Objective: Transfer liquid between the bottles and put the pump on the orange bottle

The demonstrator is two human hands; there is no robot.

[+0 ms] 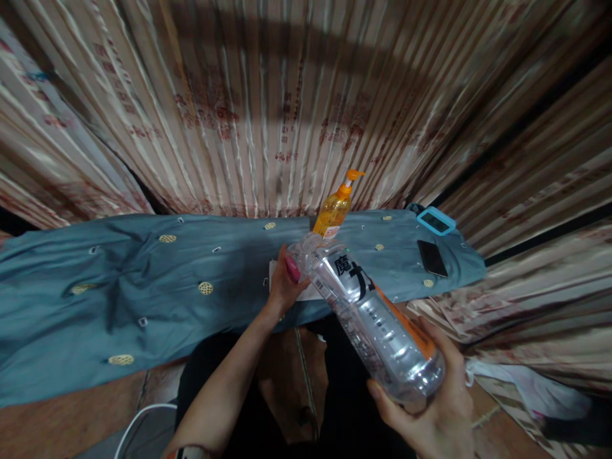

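Right hand (433, 398) cupped the base of a clear plastic bottle (370, 312), fingers curled round its bottom end, bottle tilted with its neck pointing up and away toward the tabletop. Left hand (284, 287) was closed on the bottle's neck end, a pink cap (292, 269) showing between its fingers. Bottle had an orange-and-white label with dark characters and was held in the air just in front of the tabletop edge. Tabletop was covered by a blue cloth (143, 280) with small round gold patches. Orange pump bottle (335, 207) stood upright on the cloth just beyond the bottle neck. White paper (310, 293) lay under the left hand. Dark phone (431, 257) lay flat to the right, a blue-framed device (435, 220) beyond it. Striped curtain (287, 95) hung behind.
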